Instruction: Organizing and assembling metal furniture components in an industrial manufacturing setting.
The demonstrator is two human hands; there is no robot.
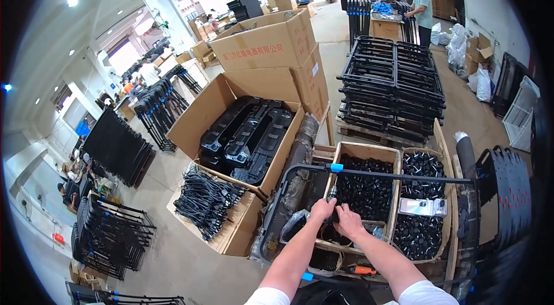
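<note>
Left hand (323, 210): fingers curled in, next to no gap, wrapped about a dark tool (333, 192), slim, its end pointing to the far side. Right hand (348, 222): fingers bent and bunched at the tool's near right; they look to be touching it, but we cannot tell whether they grip it. The palms hide most of the tool, so we leave its exact kind open.

Step in hand, by our reading: both hands steadying or readying the tool just short of the far bar of a black tube frame (404, 177). The next move, we judge, calls for a settled grip and a straight line to that bar, without knocking the blue clip (336, 167) on it.

Beneath the frame we note small black pieces (369, 186) filling a wooden compartment, with more black caps (418, 241) to the right and a clear package (424, 207) lying on those. Near the hands, toward us: an orange-handled tool (363, 270).

Farther left, a heap of black cables (209, 204), then a carton (199, 111) of black plastic parts (248, 137). Far right, stacked frames (392, 85), and two people (421, 8) beyond.
</note>
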